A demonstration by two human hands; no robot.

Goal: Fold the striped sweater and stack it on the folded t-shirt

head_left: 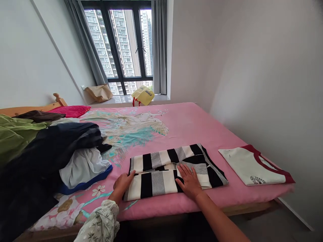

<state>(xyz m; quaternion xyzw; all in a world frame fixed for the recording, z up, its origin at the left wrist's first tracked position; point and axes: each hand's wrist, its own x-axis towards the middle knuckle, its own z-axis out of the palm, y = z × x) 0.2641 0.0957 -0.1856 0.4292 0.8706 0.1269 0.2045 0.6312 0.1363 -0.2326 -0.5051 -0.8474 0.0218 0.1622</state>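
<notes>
A black-and-white striped garment (pixel 161 169) lies partly folded on the pink bedsheet (pixel 191 127) near the bed's front edge. My left hand (pixel 123 183) rests at the garment's left end, fingers curled over its edge. My right hand (pixel 189 181) lies flat on the garment's middle, fingers spread and pressing the folded layers down. A folded cream T-shirt with dark red trim (pixel 254 165) lies to the right of the striped garment, apart from it.
A heap of clothes (pixel 50 151) in dark blue, white and green covers the bed's left side. A pink pillow (pixel 70 110) lies by the wooden headboard. A yellow bag (pixel 143 94) and a brown bag (pixel 99 92) sit on the window sill. A white wall runs along the right.
</notes>
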